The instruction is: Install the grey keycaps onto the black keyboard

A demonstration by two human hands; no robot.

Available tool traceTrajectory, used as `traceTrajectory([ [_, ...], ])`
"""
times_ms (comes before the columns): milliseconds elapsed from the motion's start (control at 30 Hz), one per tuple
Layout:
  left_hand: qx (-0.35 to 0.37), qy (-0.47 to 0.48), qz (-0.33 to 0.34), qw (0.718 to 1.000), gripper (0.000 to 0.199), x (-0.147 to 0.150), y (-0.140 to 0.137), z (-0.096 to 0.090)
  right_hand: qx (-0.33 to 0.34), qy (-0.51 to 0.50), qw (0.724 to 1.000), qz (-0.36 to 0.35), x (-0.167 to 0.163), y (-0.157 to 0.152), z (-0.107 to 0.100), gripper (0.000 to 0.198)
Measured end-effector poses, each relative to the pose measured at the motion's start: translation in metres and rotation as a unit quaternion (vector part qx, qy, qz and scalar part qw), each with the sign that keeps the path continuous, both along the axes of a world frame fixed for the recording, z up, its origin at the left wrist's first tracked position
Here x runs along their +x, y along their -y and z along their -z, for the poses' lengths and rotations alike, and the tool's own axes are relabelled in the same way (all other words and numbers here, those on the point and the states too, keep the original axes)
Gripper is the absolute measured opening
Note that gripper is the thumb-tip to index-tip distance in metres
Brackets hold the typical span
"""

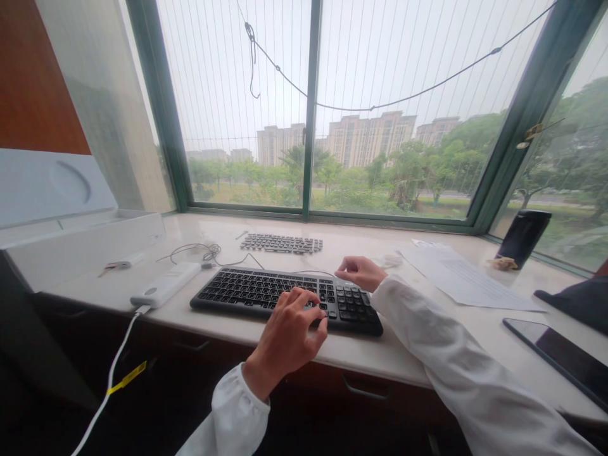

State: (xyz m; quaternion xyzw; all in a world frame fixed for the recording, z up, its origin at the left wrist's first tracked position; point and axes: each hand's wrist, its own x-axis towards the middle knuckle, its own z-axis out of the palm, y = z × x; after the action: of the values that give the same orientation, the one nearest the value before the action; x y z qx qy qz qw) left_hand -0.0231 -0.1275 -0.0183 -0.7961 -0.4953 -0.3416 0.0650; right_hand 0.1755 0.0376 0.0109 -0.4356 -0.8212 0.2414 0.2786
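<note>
A black keyboard [266,292] lies along the front of the white counter; its left and middle key areas look stripped of their caps, while the number pad has black keys. My left hand [292,332] rests over its front edge, fingers bent and touching the keyboard near the arrow keys, thumb apart from the index finger. Behind the keyboard's right part is my right hand [360,272], its fingers curled together; what they hold, if anything, is hidden. Loose keycaps [282,244] are laid out in rows behind the keyboard.
Left of the keyboard are a white power strip [166,285], a coiled cable [211,252] and an open white box [90,234]. To the right lie papers [465,275], a phone [560,354] and a dark cup [525,237]. A window [311,114] stands behind.
</note>
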Motion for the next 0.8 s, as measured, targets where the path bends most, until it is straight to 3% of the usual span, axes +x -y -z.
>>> traceTrajectory([
  [200,-0.002,-0.048,0.054,0.997,0.027,-0.0013,-0.0006,-0.0005,-0.001,0.001,1.0,-0.003,-0.0001,-0.0003,-0.0002,0.037],
  [433,0.005,-0.007,0.015,1.0,0.021,-0.0006,0.0006,-0.0007,0.003,0.003,1.0,0.001,0.0006,-0.0017,0.0007,0.037],
  [667,-0.001,-0.053,0.056,0.997,0.028,-0.0023,-0.0003,-0.0008,0.005,0.004,1.0,0.0,0.0004,-0.0017,0.0004,0.039],
  [800,0.005,-0.022,0.022,0.999,0.023,-0.0001,-0.0003,-0.001,0.004,0.0,1.0,-0.001,0.001,-0.003,0.0016,0.041],
])
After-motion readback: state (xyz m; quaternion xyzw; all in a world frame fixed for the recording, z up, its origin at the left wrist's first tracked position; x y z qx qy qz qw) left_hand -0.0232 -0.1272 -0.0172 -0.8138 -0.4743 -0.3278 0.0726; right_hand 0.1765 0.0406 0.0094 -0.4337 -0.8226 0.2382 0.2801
